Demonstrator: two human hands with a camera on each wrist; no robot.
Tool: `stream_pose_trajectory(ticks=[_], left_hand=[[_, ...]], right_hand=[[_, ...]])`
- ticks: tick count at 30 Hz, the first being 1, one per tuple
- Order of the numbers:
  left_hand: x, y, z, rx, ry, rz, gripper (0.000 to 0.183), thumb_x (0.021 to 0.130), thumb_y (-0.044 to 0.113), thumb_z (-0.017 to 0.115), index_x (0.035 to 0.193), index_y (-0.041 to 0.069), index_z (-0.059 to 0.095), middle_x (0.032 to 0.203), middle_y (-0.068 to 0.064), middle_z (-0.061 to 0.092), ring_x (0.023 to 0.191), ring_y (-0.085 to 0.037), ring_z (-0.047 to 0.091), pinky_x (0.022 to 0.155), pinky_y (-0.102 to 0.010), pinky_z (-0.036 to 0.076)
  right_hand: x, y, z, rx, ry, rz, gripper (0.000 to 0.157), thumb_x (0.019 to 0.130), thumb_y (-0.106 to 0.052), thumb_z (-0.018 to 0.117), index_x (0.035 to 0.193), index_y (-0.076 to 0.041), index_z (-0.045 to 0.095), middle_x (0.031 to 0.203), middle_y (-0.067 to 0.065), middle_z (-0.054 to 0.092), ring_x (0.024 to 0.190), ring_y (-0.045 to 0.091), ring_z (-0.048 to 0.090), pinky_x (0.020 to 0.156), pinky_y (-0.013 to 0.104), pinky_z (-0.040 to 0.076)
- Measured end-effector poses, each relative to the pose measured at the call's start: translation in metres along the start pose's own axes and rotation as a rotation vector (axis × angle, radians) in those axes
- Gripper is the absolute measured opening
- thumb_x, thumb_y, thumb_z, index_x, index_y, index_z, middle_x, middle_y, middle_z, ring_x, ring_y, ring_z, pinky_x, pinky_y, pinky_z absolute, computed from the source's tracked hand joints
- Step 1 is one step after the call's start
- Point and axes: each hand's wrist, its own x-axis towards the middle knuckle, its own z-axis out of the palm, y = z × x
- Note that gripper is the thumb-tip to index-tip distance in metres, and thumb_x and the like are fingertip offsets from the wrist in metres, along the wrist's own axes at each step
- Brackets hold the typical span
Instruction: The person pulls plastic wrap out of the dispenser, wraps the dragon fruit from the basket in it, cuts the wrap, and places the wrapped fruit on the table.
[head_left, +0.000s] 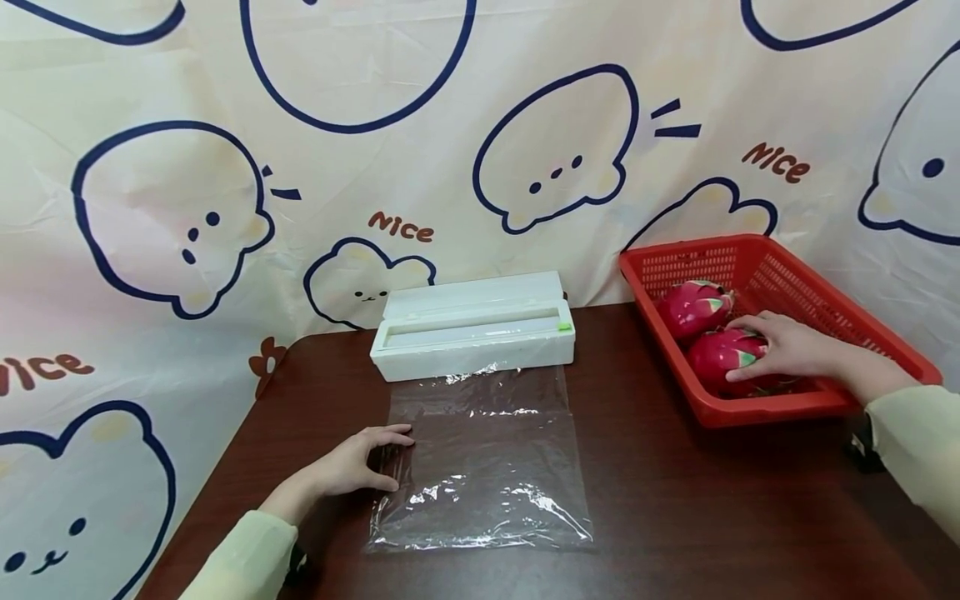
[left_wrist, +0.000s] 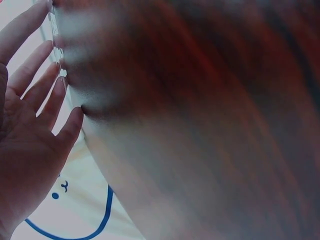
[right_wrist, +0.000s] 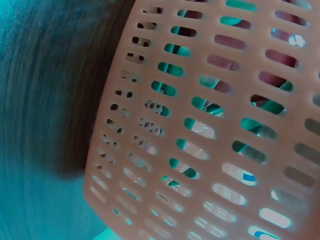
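Note:
In the head view, my right hand point(head_left: 798, 348) reaches into a red plastic basket point(head_left: 780, 408), thumb and fingers curled round a pink dragon fruit point(head_left: 712, 360). A second dragon fruit point(head_left: 692, 308) lies behind it. My left hand point(head_left: 352, 462) is at the left edge of a clear sheet of plastic wrap point(head_left: 495, 454), its fingers spread and relaxed. The left wrist view also shows the loosely spread left hand point(left_wrist: 35, 125) beside the tabletop. Slotted basket wall point(right_wrist: 245, 72) fills much of the right wrist view and hides the right hand.
A white cling film box point(head_left: 480, 358) with raised lid and a small green tab stands at the back of the dark wooden table point(head_left: 645, 508). The wrap runs from its front toward me. Behind the table hangs a cartoon-printed cloth point(head_left: 360, 183).

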Motion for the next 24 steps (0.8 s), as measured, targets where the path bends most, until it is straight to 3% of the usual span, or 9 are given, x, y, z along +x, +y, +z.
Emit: stream_pose_trajectory(ticks=[6,14,24], left_hand=[[-0.0005,0.0011,-0.0011,0.005,0.0,-0.001,0.056,0.07,0.026,0.077,0.12,0.015,0.056,0.137,-0.004,0.039,0.124,-0.028,0.032,0.095,-0.051,0.028],[0.0001,0.001,-0.0006,0.008,-0.007,-0.006,0.056,0.07,0.027,0.077,0.121,0.015,0.056,0.137,-0.004,0.039,0.124,-0.028,0.032,0.095,-0.051,0.028],[-0.001,0.0024,-0.001,0.013,-0.003,-0.007,0.056,0.07,0.026,0.077,0.12,0.014,0.056,0.137,-0.004,0.039,0.124,-0.028,0.032,0.095,-0.05,0.028]], right_hand=[[0.0,0.0001,0.0023,0.039,0.009,-0.009,0.081,0.064,-0.05,0.074,0.127,-0.015,0.037,0.12,0.015,0.04,0.101,0.036,0.043,0.071,0.049,0.048],[-0.0003,-0.0024,0.0042,0.046,-0.085,0.001,0.091,0.067,-0.049,0.072,0.136,-0.013,0.025,0.124,0.02,0.043,0.101,0.033,0.046,0.072,0.047,0.047],[0.0028,-0.0057,0.004,0.039,-0.065,-0.015,0.085,0.065,-0.048,0.074,0.13,-0.012,0.031,0.117,0.016,0.049,0.096,0.029,0.05,0.071,0.044,0.048]])
